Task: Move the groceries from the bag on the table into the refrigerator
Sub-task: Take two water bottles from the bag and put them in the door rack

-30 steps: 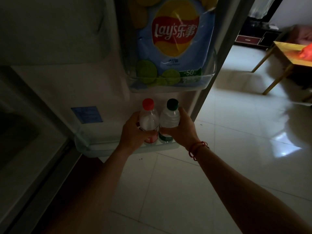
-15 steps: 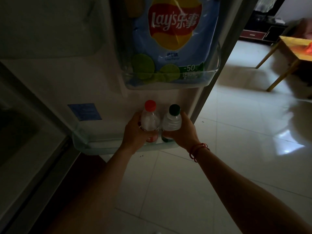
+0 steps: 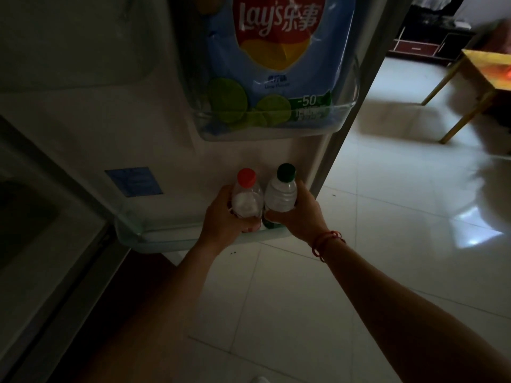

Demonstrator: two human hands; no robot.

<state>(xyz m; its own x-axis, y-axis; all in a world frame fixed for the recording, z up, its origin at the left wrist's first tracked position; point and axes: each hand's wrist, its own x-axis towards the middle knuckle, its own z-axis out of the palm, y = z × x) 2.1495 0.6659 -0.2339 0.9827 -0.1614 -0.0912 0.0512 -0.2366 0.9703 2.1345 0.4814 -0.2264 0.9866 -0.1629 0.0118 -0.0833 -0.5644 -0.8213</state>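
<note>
At the top of the frame, the chip bag [image 3: 279, 64] is light blue with a red and yellow badge, white letters and green lime rounds. In the middle, the red-capped bottle [image 3: 247, 200] and the green-capped bottle [image 3: 280, 196] are see-through. Left of them, the sticker [image 3: 133, 181] is blue. The wrist string [image 3: 326, 241] is red, the table [image 3: 481, 64] at the upper right is yellow, and the floor [image 3: 387, 217] is pale shiny squares.

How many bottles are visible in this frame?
2. The red-capped bottle is in the left hand, the green-capped bottle in the right hand, both at the lower door shelf; others may be hidden.
</note>
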